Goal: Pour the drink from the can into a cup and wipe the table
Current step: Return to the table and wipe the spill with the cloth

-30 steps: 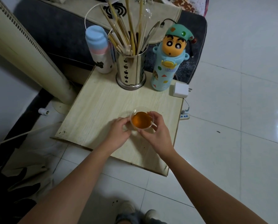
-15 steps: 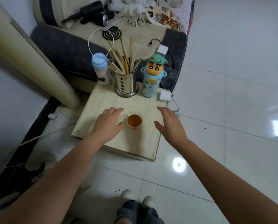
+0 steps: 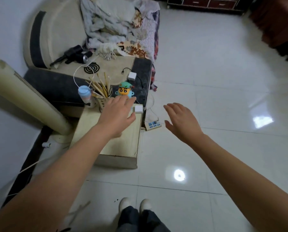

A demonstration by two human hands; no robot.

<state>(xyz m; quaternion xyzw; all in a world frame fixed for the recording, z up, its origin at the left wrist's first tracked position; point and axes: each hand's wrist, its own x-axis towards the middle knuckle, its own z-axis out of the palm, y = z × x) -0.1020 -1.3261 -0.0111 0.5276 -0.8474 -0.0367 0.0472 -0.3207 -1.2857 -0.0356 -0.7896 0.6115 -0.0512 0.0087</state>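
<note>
Above the table (image 3: 106,148), both grips spread wide, the left hand (image 3: 117,114) hiding the cup.

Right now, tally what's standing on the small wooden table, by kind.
Bottles: 2, pastel bottle and cartoon bottle
Utensil holders: 1
White chargers: 1
Total: 4
The left hand hides part of the table.

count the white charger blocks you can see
2. One white charger block sits at the table's far right corner, beside the left hand. The other lies on the sofa cushion behind, a dark cable attached. Others may be hidden behind the hands.
</note>
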